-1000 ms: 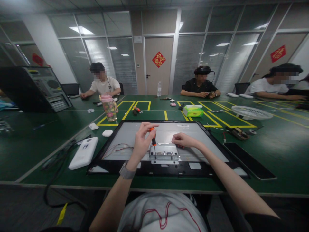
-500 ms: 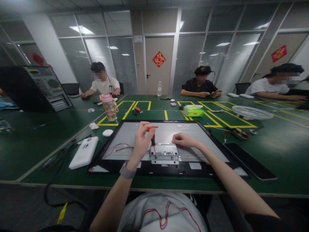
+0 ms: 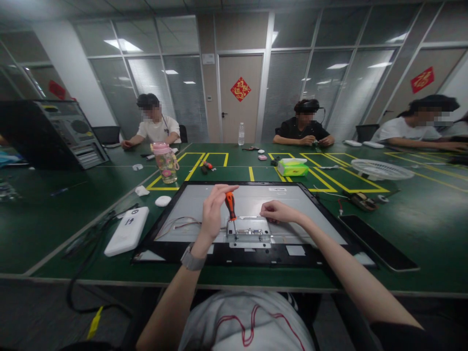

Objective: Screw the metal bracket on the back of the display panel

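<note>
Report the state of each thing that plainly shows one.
Screwdriver: near upright, tip down
Left hand: fingers extended
Right hand: fingers curled
Display panel: lying flat
Pink-lidded bottle: upright, closed
Water bottle: upright, capped
White power bank: lying flat
Door: shut
Wristwatch: strapped on

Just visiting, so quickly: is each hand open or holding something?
Left hand: open, fingers outstretched beside the screwdriver.
Right hand: curled; can't tell whether it holds anything.
</note>
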A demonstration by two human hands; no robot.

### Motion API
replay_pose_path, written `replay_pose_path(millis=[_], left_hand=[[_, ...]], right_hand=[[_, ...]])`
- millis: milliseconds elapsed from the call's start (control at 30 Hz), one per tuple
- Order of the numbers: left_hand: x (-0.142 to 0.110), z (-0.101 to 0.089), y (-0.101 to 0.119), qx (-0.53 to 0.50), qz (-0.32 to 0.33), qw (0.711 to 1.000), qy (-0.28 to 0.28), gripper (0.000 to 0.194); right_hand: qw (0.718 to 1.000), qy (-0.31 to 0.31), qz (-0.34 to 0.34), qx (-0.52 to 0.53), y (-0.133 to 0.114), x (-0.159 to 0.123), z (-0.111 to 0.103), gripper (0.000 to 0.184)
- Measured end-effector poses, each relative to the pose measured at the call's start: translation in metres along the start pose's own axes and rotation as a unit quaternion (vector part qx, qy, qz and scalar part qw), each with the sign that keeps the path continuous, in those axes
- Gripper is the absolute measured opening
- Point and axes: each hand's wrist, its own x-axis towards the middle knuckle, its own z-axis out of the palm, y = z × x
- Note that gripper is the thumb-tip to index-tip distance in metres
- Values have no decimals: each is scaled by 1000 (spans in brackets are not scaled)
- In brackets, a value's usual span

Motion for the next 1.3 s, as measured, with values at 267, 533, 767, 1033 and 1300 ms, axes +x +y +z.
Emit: replay_pose_path(millis=[267,533,767,1033,1300], left_hand=[[-2,3,-5,-17,-22,1000,6,27],[0,0,0,19,8,1000,10,28],[-1,2,-2,-8,-14,1000,-2,24],[0,1,0,28,17,999,7,21],[0,1,0,35,11,999,5,23]], right_hand=[[1000,1,9,-3,-2,0,0,37],[1000,1,8,0,0,0,0,36],[1000,2,13,-4,0,1,0,35],[1000,3,7,-7,-3,-1,0,34],[1000,2,4,-2,0,0,0,35]])
